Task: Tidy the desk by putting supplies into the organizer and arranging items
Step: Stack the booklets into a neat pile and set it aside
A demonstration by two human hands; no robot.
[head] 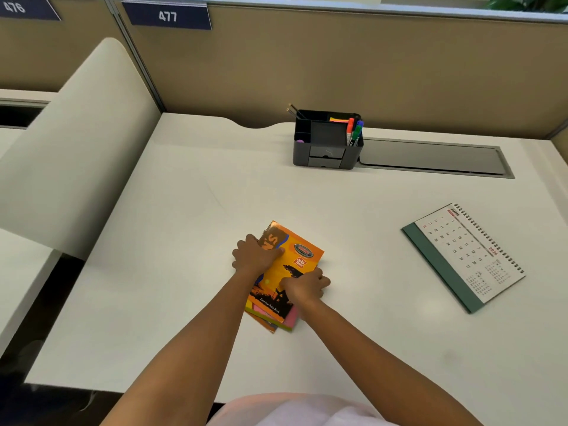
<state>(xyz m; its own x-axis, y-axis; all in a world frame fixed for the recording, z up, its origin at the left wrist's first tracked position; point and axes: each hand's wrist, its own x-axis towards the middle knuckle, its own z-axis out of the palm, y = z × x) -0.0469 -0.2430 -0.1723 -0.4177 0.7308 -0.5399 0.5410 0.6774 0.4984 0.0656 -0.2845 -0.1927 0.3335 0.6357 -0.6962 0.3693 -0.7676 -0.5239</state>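
Both hands – left (pixel 256 255), right (pixel 305 285) – curled, arms outstretched

White desk (pixel 184 241) at centre, grey cable tray lid (pixel 430 156) at 1 o'clock. Tan partition wall (pixel 338 66) at 12, plate "477" (pixel 168 16) at 11. Cream divider (pixel 80 142) at 9.

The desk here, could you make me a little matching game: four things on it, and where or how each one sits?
Things:
1. exercise books
2. calendar
3. markers
4. organizer

Places or states:
A. standing upright in a compartment
B. lying flat near the right edge of the desk
C. gripped at both sides by two hands
D. at the back of the desk by the partition

Pairs: 1-C, 2-B, 3-A, 4-D
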